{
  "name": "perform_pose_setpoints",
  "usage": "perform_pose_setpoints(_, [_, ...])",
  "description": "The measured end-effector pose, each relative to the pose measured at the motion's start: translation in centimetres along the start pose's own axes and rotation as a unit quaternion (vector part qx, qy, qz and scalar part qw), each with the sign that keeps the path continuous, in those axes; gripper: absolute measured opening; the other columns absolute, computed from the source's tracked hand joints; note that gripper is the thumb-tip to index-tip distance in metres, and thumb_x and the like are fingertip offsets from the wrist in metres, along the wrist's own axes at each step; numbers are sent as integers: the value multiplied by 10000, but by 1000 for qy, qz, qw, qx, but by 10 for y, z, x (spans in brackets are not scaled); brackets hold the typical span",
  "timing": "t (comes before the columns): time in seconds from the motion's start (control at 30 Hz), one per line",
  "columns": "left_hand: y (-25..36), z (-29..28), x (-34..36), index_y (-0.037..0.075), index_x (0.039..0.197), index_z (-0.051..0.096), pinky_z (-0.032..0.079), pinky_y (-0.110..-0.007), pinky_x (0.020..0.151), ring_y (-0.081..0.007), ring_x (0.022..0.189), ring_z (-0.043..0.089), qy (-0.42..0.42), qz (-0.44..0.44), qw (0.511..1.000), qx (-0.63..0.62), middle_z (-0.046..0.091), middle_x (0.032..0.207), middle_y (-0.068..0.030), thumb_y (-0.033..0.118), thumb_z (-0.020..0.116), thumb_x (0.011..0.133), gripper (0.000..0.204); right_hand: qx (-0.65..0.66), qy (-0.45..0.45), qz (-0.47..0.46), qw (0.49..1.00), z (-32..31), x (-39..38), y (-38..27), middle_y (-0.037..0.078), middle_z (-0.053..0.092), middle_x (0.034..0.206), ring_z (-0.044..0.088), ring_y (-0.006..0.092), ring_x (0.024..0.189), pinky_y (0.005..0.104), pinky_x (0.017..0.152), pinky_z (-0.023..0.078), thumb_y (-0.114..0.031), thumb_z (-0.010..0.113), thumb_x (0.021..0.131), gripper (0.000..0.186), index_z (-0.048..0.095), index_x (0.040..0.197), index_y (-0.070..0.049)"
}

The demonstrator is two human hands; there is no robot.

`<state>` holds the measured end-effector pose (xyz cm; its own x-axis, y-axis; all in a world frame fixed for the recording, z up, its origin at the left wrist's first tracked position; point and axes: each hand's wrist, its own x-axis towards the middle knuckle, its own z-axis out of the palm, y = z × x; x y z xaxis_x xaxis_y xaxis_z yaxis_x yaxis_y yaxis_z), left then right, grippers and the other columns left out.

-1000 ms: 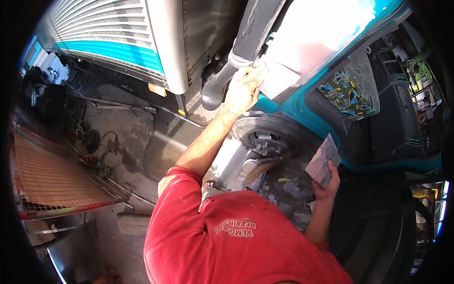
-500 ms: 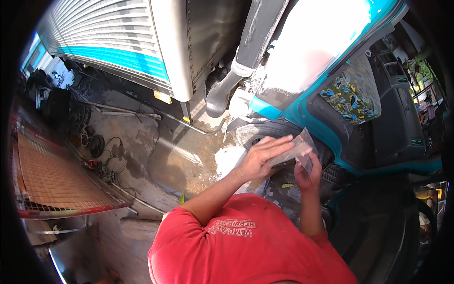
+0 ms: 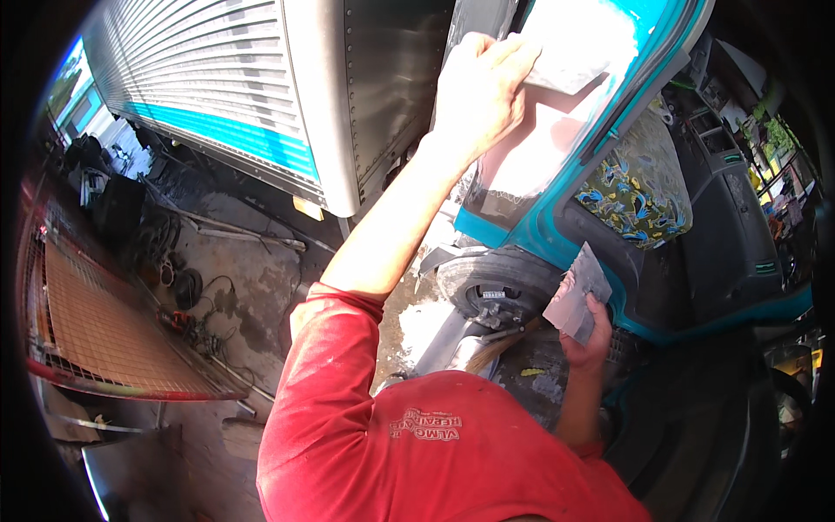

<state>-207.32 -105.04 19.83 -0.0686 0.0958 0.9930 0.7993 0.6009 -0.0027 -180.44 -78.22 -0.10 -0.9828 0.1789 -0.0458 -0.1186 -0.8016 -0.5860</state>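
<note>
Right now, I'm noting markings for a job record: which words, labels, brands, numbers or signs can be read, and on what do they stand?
Red shirt: pale lettering, upside down in this view; I won't copy out its wording.
Tire: a small white marking within its ring, too small and blurred to read.
Flat grey sheet in the right hand: no lettering can be made out.
</note>
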Motion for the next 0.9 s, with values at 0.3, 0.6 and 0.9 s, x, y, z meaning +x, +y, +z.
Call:
perform_pose_setpoints(0.3, [-14,30,65,43,1209,722,541,-474,833,-366,985,645,69,101,992,35,706,1114,-151,62,602,885,345,-74,105,-27,991,-20,-14,-11,96,743,1312,756,273,1160,444,946,643,-239,631,1074,412,638,1438,-46])
perform_pose_setpoints(0.6, [11,34,-146,88,1405,719,561,-422,958,-331,1059,646,-110,-82,991,-2,719,1420,-64,-32,755,708,708,-38,39,30,998,-46,-20,-21,159,736,1386,745,316,1245,481,1082,624,-180,601,1105,426,598,1485,13])
perform_pose_setpoints(0.9, [52,17,-283,53,1405,738,552,-468,1064,-380,1206,704,-234,-307,902,-193,741,1413,-156,76,710,978,428,-85,117,55,988,-29,2,7,134,739,1349,778,285,1143,426,882,676,-235,606,1108,409,616,1458,-23])
